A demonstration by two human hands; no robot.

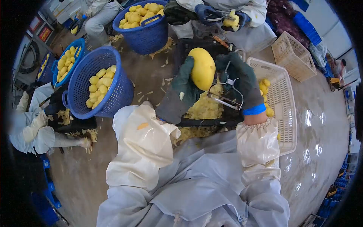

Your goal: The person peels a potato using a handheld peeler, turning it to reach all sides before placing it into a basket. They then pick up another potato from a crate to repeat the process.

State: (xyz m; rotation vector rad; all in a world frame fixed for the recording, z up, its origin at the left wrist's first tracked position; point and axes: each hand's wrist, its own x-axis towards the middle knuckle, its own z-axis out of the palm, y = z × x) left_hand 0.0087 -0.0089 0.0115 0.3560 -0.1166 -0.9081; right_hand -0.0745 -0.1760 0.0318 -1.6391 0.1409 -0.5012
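My left hand [181,90], in a dark green glove, holds a large peeled yellow potato [203,69] upright between thumb and fingers. Close by on the right, my right hand [242,77], gloved too with a blue band at the wrist, grips a metal peeler [229,90]. Its wide frame points down and left, just beside the potato's lower right side. Beneath both hands, a black crate [196,122] holds a heap of pale yellow peelings [205,107]. Some fingertips of the right hand are hidden behind the peeler's handle.
A blue basket of peeled potatoes [124,89] stands left, another [151,38] behind it. A white crate [289,117] with potatoes is at my right, an empty beige crate [293,56] beyond. Co-workers sit ahead [242,7] and at left [38,132]. Peelings litter the wet floor.
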